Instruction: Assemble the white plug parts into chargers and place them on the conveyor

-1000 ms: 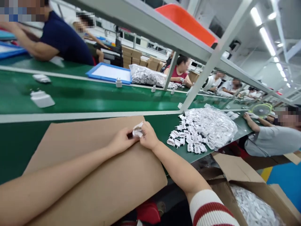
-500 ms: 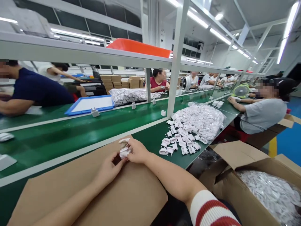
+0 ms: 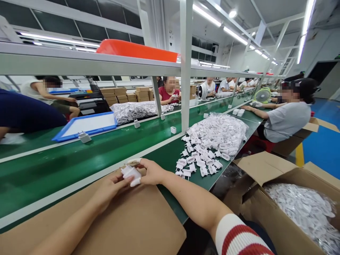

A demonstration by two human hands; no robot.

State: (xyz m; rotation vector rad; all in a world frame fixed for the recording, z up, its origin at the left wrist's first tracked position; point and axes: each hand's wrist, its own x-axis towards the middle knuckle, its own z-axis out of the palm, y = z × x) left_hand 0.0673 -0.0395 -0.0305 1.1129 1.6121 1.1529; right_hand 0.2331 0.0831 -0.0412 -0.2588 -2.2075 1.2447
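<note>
Above a brown cardboard sheet (image 3: 124, 219), both hands meet at a small white plug-in charger housing (image 3: 129, 172). My left hand (image 3: 110, 189) pinches it between thumb and fingers. From the other side, my right hand (image 3: 152, 172) curls round it, with white coverings on the fingertips; part of the housing is hidden by them. To the right on the green bench, loose white plug pieces (image 3: 199, 161) with two pins lie in a spread heap. Behind them rests a clear plastic bag (image 3: 220, 132) full of the same pieces.
Beyond the cardboard runs a green conveyor belt (image 3: 111, 148) with several white chargers (image 3: 84, 137) along it. A metal post (image 3: 185, 88) carries an overhead shelf. An open carton (image 3: 255, 209) of bagged white parts stands at right. Co-workers (image 3: 288, 117) sit along the line.
The view has swung slightly to the right. In my hands, the charger housing is turned and now shows more of its side, with my fingers spread wider around it.
</note>
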